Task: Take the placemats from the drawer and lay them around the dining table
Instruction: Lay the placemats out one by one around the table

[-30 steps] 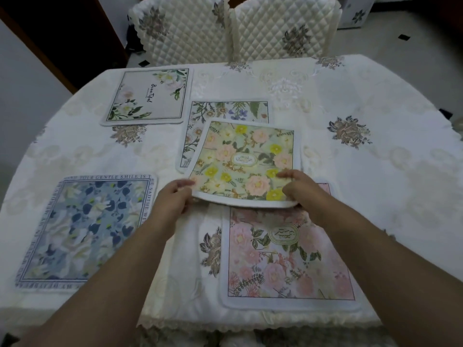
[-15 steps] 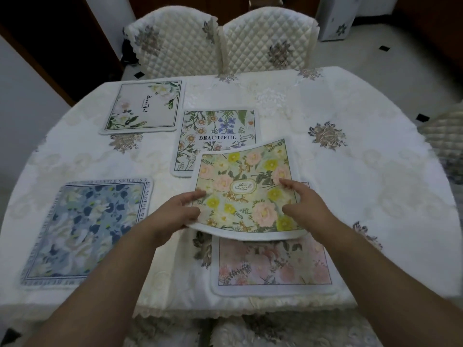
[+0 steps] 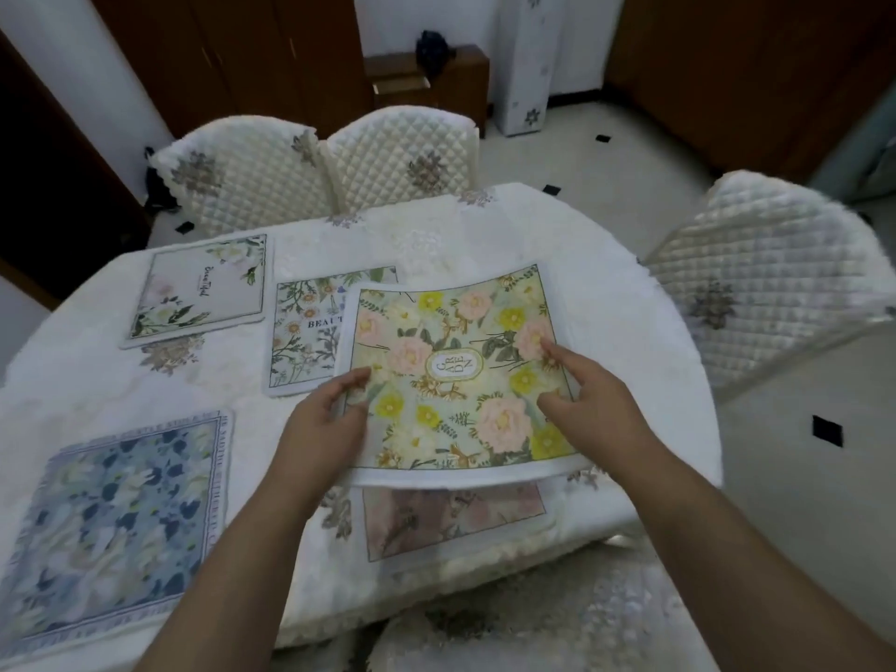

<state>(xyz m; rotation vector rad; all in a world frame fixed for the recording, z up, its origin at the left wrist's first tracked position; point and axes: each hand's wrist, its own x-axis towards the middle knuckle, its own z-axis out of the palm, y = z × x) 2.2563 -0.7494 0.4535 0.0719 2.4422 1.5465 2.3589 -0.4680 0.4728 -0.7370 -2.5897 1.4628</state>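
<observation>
Above the pink floral placemat [image 3: 456, 518] at the table's [image 3: 630, 361] near edge, both hands hold the yellow-and-pink "GARDEN" placemat [image 3: 451, 375] lifted: left hand [image 3: 325, 419] pinching its left border, right hand [image 3: 589, 395] curled on its right side.

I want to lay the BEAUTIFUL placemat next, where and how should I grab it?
Take the BEAUTIFUL placemat by its left edge or near left corner, coming from the left. It lies flat on the tablecloth, so slide your fingers under the white border and pinch. Its right side is hidden beneath the yellow floral placemat, which the left hand and right hand hold above it.
</observation>
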